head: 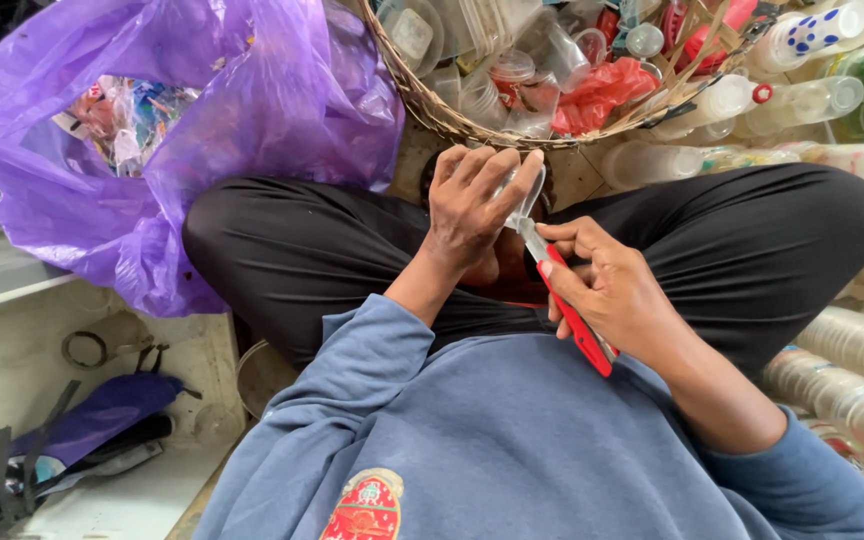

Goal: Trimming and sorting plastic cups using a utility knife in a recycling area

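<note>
While the left hand (pixel 470 205) closes its fingers around a small clear plastic piece (pixel 526 195) held over the lap, the right hand (pixel 607 285) grips a red-handled cutter (pixel 574 320), its pale blade (pixel 532 238) touching the lower edge of that piece. Both hands sit between the crossed legs in black trousers (pixel 352 250), just in front of a woven basket (pixel 422 100). Inside the basket lie clear plastic cups and lids, a crumpled red bag (pixel 602 92) and small caps, heaped together. To the left, an open purple plastic bag (pixel 252 100) holds colourful printed wrappers (pixel 127 115). On the right, clear and green plastic bottles (pixel 832 100) lie in a pile, one white bottle with blue dots (pixel 817 32) at the top. A round red and green patch (pixel 364 505) sits on the blue sweatshirt's front.
</note>
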